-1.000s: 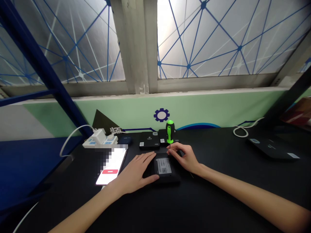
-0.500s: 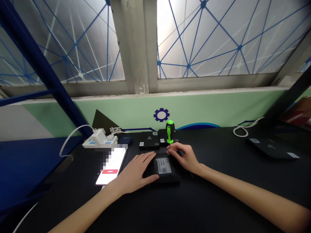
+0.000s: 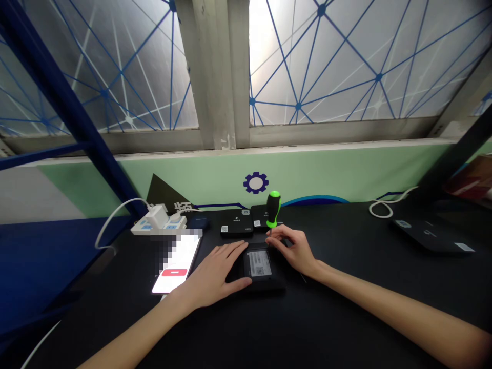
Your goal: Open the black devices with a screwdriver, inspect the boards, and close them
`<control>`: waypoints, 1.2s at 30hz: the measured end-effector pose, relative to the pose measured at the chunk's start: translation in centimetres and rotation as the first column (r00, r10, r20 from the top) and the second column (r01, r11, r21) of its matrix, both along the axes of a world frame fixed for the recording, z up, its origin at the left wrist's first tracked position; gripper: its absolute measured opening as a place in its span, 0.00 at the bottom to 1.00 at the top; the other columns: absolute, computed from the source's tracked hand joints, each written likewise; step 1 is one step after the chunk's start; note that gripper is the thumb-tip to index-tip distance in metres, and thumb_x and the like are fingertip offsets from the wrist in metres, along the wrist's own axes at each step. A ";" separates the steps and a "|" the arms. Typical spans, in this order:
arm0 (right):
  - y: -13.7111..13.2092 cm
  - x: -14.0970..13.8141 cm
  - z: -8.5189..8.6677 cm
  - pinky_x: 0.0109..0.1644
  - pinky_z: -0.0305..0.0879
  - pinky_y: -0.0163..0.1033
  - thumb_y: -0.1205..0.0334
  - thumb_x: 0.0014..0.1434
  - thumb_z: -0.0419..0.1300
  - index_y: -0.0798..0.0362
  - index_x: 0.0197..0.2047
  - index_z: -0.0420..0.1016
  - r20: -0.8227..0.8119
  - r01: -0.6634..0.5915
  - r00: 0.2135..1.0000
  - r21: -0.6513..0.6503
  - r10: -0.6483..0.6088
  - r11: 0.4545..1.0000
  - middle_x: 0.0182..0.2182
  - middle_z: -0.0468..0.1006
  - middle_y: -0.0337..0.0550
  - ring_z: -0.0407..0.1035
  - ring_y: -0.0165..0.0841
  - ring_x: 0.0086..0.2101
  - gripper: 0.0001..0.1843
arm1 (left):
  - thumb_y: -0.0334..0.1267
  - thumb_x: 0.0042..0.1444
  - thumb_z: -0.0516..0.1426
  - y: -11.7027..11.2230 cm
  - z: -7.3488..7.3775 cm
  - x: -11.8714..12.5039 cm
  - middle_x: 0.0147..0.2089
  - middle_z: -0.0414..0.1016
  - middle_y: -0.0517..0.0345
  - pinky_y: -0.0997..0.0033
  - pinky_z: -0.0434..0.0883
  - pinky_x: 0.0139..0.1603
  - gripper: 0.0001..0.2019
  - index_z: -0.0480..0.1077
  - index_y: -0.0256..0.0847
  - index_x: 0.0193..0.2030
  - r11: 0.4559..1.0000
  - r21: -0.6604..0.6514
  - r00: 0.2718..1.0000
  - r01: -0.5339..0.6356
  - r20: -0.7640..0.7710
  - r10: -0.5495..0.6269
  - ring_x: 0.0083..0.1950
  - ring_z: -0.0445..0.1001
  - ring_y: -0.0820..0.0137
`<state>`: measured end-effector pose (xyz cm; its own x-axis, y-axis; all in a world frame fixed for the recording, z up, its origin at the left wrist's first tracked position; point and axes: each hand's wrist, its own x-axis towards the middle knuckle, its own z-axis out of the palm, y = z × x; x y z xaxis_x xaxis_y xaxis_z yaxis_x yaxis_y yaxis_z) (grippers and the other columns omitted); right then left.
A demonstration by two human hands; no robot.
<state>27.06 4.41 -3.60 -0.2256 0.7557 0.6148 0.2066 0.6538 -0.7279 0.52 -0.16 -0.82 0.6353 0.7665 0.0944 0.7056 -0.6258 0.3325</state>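
A black box-shaped device [image 3: 275,285] with a white printed label lies on the black table in front of me. My left hand [image 3: 219,274] rests open along its left side, thumb on the near part and fingertips at the far edge. At the far right corner, my right hand [image 3: 291,247] pinches the shaft of a green and black screwdriver [image 3: 273,209]. The screwdriver stands nearly upright, handle on top, leaning slightly right. Its tip is hidden behind my fingers. A thin dark rod end shows beneath my right wrist.
Two black boxes [image 3: 236,223] stand behind the device. To the left lie a phone [image 3: 175,266] with a lit screen and a white power strip [image 3: 159,225] with plugs. Another flat black device [image 3: 430,236] and a white cable [image 3: 380,209] are at the right.
The screwdriver's handle has shifted slightly right and turned, showing more black on its face. My left hand and the device have barely moved.
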 end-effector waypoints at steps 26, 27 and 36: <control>-0.3 0.1 0.3 0.36 0.73 0.38 0.56 0.70 0.58 0.51 0.43 0.68 -0.054 -0.140 0.989 -0.100 0.135 0.985 0.31 0.76 0.41 0.74 0.32 0.30 0.07 | 0.50 0.65 0.58 -0.4 0.5 0.4 0.55 0.72 0.52 0.60 0.73 0.50 0.24 0.64 0.47 0.64 0.983 0.131 0.990 -0.128 0.080 0.118 0.52 0.74 0.58; -0.3 0.1 0.3 0.37 0.73 0.38 0.56 0.70 0.57 0.51 0.43 0.68 -0.045 -0.140 0.990 -0.099 0.136 0.985 0.31 0.76 0.41 0.74 0.32 0.30 0.07 | 0.52 0.64 0.58 -0.3 0.4 0.3 0.62 0.68 0.50 0.57 0.72 0.55 0.29 0.60 0.48 0.68 0.982 0.126 0.987 -0.142 0.091 0.131 0.58 0.71 0.55; -0.5 0.2 0.5 0.35 0.69 0.37 0.59 0.71 0.56 0.51 0.43 0.71 0.105 -0.107 0.989 -0.003 0.107 0.994 0.32 0.76 0.42 0.70 0.32 0.28 0.06 | 0.61 0.67 0.51 0.1 -0.7 -0.1 0.71 0.61 0.47 0.48 0.62 0.67 0.32 0.55 0.46 0.71 0.991 0.044 0.991 -0.123 0.059 0.120 0.71 0.60 0.51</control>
<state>27.29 3.92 -3.07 -0.3683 0.7225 0.5851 0.2106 0.6779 -0.7044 0.45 -0.03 -1.54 0.5303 0.8315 0.1653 0.7583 -0.5524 0.3461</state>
